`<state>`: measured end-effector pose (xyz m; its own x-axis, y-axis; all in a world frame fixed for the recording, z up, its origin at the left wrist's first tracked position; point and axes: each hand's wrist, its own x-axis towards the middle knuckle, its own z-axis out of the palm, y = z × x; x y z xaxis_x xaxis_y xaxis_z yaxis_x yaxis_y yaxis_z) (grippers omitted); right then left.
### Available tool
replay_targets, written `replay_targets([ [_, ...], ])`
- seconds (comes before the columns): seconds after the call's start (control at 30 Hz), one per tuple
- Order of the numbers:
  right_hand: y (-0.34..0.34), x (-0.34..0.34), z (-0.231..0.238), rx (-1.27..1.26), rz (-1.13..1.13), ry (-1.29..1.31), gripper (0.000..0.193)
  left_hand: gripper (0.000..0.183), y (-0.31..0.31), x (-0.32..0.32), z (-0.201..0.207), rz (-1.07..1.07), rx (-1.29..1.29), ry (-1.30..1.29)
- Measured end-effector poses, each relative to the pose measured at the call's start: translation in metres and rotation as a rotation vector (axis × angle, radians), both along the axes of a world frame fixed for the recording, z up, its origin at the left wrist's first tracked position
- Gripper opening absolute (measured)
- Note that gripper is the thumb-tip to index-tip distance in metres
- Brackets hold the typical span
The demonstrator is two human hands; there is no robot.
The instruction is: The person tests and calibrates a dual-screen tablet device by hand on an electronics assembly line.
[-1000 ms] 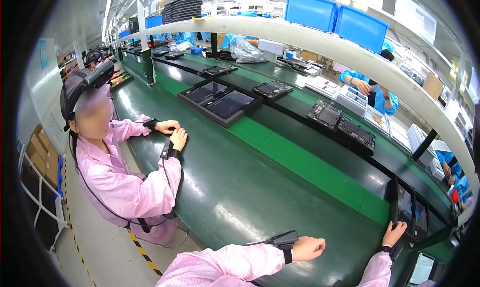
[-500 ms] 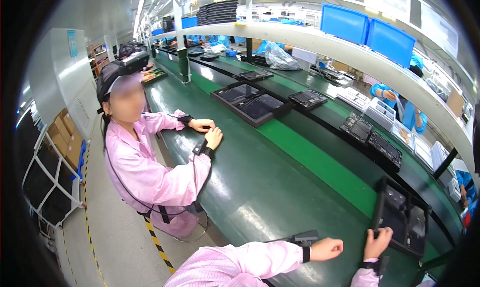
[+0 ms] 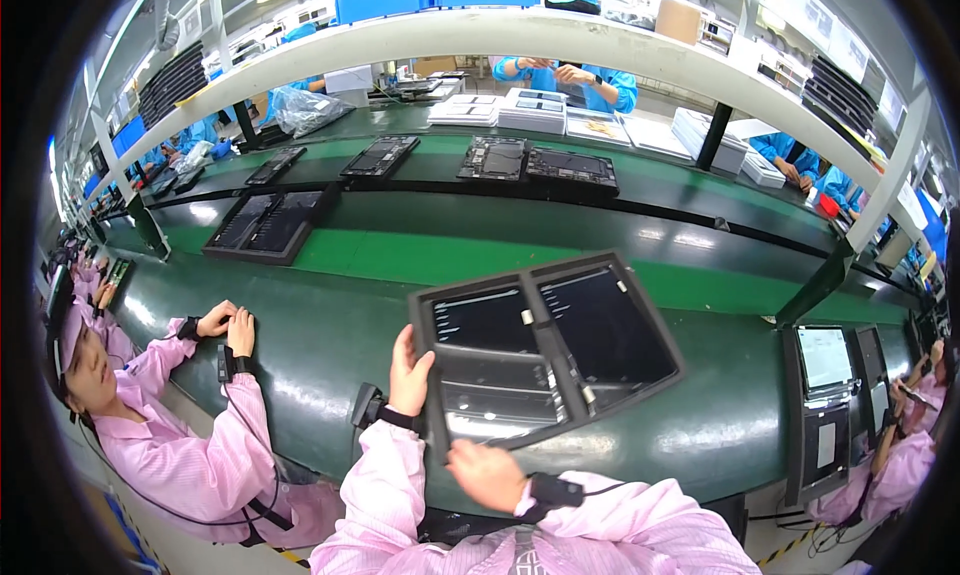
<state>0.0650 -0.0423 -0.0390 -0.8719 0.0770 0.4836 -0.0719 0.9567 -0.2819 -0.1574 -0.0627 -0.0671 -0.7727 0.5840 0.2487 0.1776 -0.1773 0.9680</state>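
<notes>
A black tray [image 3: 555,327] with two bays lies turned at an angle in front of me, over the green bench. Dark glossy panels, one in the right bay [image 3: 605,325] and one at the upper left [image 3: 485,320], sit inside it. Below the latter, a clear, shiny sheet [image 3: 505,393] reflects the lamps. My left hand [image 3: 408,377] grips the tray's left rim, thumb toward the top face. At the near left corner is my right hand [image 3: 488,473], slightly blurred; whether its fingers close on the rim cannot be made out.
Another panel tray [image 3: 300,247] rests farther left on the green bench [image 3: 720,405]. Several opened tablet-like devices [image 3: 492,158] line the far strip. A co-worker in pink [image 3: 190,415] sits at left, hands together. Trays [image 3: 797,415] stand at right, under a white overhead shelf [image 3: 590,37].
My view has swung right. The tray at my right hand is now before me and turned. My left hand, earlier apart from it, now holds its left rim.
</notes>
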Motion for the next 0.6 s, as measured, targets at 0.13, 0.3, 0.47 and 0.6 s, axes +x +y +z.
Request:
replay_targets([
  [0.13, -0.043, -0.006, 0.01, -0.011, 0.081, -0.08, 0.019, 0.083, -0.049, -0.012, 0.006, -0.069, -0.013, -0.063],
  [0.3, -0.007, 0.006, 0.045, -0.496, 0.367, 0.05, 0.027, 0.088, -0.067, -0.014, 0.016, -0.127, -0.01, -0.062],
  [0.47, 0.087, 0.054, 0.064, -0.328, -0.087, 0.151, 0.031, 0.088, -0.068, -0.018, 0.026, -0.138, -0.047, -0.091],
  [0.6, 0.141, 0.081, 0.093, -0.249, -0.338, 0.084, 0.039, 0.088, -0.071, -0.018, 0.03, -0.184, -0.092, -0.086],
])
